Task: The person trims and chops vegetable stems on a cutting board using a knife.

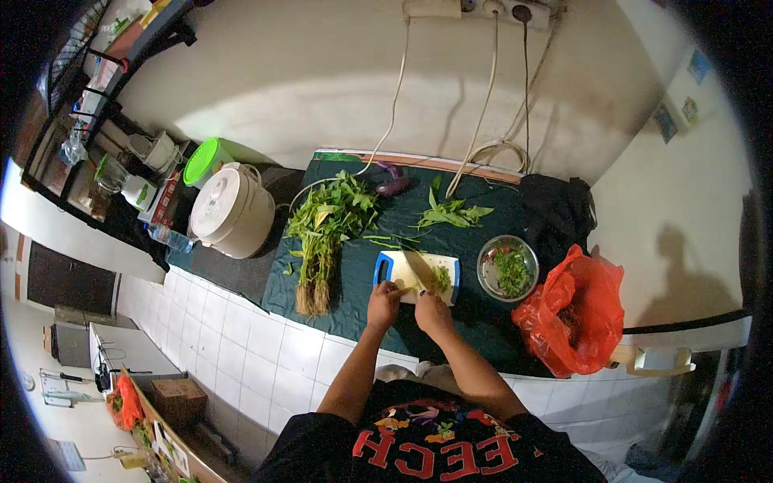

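Note:
A white cutting board (394,270) with blue ends lies on the dark green tablecloth, with chopped greens (441,278) near its right end. My right hand (433,312) is closed round the handle of a knife (420,270), whose broad blade stands over the board. At the board's near left edge, my left hand (385,303) has its fingers pressed together near the blade; what they hold is too small to make out. Right of the board sits a metal bowl (507,269) of cut greens with some red bits. A few green stems (392,243) lie behind the board.
Rooted leafy greens (330,233) lie at the left, purple eggplant (394,187) and loose leaves (453,213) at the back. An open red plastic bag (573,314) sits at the right edge, a black cloth (560,211) behind it. Left stands a white rice cooker (232,211).

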Demonstrator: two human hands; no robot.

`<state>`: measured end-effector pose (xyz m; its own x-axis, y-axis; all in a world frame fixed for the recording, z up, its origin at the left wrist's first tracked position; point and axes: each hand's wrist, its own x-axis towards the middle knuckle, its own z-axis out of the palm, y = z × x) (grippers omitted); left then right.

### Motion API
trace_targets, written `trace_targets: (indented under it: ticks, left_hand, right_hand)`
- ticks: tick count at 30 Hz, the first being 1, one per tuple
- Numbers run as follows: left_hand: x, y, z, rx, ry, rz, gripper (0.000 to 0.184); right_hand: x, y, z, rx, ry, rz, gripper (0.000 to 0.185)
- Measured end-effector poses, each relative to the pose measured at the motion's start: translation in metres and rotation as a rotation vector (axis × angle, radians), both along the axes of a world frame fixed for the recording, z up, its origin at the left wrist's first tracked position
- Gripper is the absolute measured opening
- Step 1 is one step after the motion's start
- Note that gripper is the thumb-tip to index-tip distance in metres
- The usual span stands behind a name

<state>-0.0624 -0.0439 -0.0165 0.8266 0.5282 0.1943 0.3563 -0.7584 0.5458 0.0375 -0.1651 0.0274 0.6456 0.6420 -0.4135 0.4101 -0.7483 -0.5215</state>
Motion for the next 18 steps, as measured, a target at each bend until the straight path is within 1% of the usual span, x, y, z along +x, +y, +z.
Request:
trace_targets:
  ticks: [1,3,4,5,6,7,9,11,13,14,15,16,17,18]
  left_hand:
    - [0.000,0.002,-0.002,0.001,-0.003,-0.001,0.021]
    - [0.000,0.005,-0.010,-0.043,-0.014,0.018,0.022]
    - [-0.002,0.007,-0.016,-0.047,-0.014,0.019,0.022]
    - [-0.001,0.011,-0.020,-0.125,-0.075,0.022,0.020]
    - [0.000,0.013,-0.018,-0.203,-0.135,0.025,0.019]
    - [0.000,0.012,-0.017,-0.205,-0.136,0.027,0.019]
    - [0.002,0.010,-0.015,-0.315,-0.130,0.133,0.016]
    - [0.004,0.010,-0.012,-0.298,-0.137,0.149,0.015]
    - [0.002,0.008,-0.013,-0.285,-0.134,0.166,0.013]
    - [0.002,0.008,-0.013,-0.273,-0.126,0.171,0.014]
    - [0.000,0.007,-0.017,-0.261,-0.116,0.177,0.015]
    - [-0.001,0.007,-0.020,-0.261,-0.114,0.176,0.015]
    - [0.000,0.006,-0.023,-0.218,-0.095,0.203,0.015]
    - [0.000,0.004,-0.021,-0.177,-0.076,0.232,0.015]
  right_hand:
    - [-0.003,-0.002,0.003,0.001,-0.003,-0.001,0.035]
    - [-0.015,-0.009,0.004,0.051,-0.092,0.015,0.035]
    - [-0.018,-0.007,0.000,0.067,0.035,-0.167,0.034]
    - [-0.014,-0.005,-0.003,0.066,0.031,-0.166,0.034]
    - [-0.010,-0.004,-0.003,0.094,0.012,-0.082,0.035]
    - [-0.008,-0.004,-0.004,0.120,-0.005,0.002,0.036]
    - [-0.003,0.000,-0.003,0.094,-0.004,0.044,0.037]
    - [-0.002,0.005,0.001,0.076,-0.009,0.085,0.038]
    - [-0.012,0.004,0.006,0.030,-0.075,0.117,0.038]
    - [-0.020,-0.001,0.009,0.021,-0.055,0.015,0.038]
    - [-0.021,-0.001,0.004,0.020,-0.053,0.014,0.038]
    - [-0.019,0.001,-0.002,0.055,-0.030,-0.042,0.038]
    - [-0.018,0.002,-0.007,0.090,-0.008,-0.097,0.038]
    - [-0.015,0.004,-0.010,0.089,-0.008,-0.095,0.038]
